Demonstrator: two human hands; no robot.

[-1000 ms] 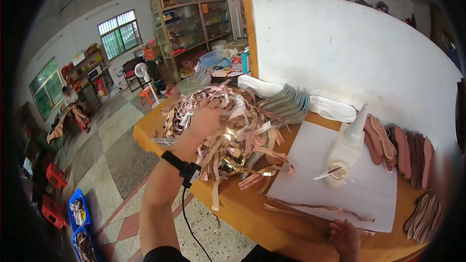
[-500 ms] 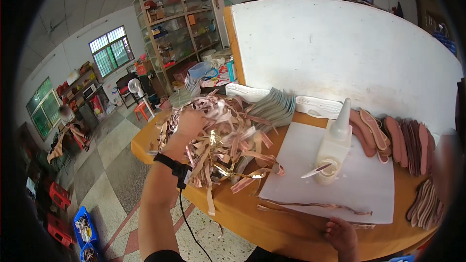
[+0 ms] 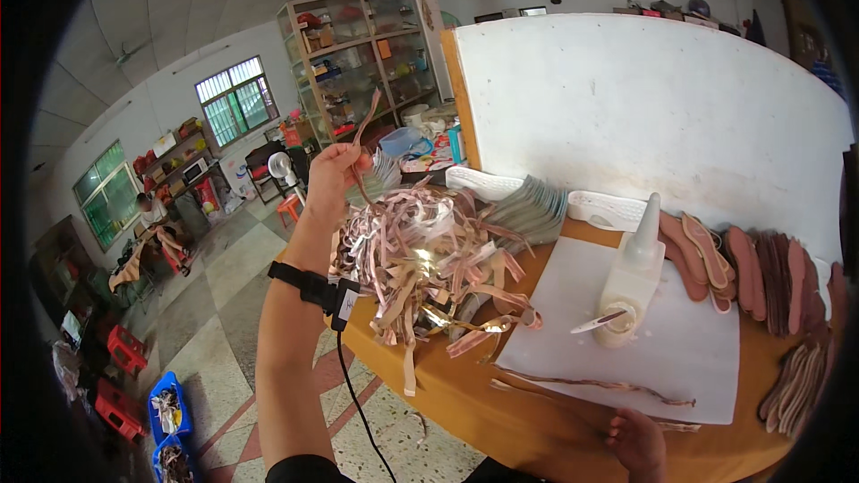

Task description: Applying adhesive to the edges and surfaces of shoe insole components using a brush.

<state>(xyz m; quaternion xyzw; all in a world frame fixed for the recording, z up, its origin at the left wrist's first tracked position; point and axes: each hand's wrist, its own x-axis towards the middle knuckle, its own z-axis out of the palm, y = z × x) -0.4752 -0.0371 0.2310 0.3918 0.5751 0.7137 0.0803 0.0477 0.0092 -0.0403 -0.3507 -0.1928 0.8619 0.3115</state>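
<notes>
- Your left hand (image 3: 336,181) pinches one strip (image 3: 369,116), raised above the table's (image 3: 447,402) left end.
- Your right hand (image 3: 639,443), fingers curled, is by the near edge; I cannot tell whether it grips anything.
- One tangled pile (image 3: 425,246) lies between left hand and sheet (image 3: 546,331).
- On the sheet: one bottle (image 3: 631,282), one brush (image 3: 598,321) in its mouth.
- One board (image 3: 644,98) blocks the far edge, behind two white soles (image 3: 483,183).

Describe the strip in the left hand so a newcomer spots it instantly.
On the orange-brown table, find the tangled pile of strips at left. Above it, the left hand grips one narrow pinkish strip. Unlike those heaped below, its end sticks up above the hand.
</notes>
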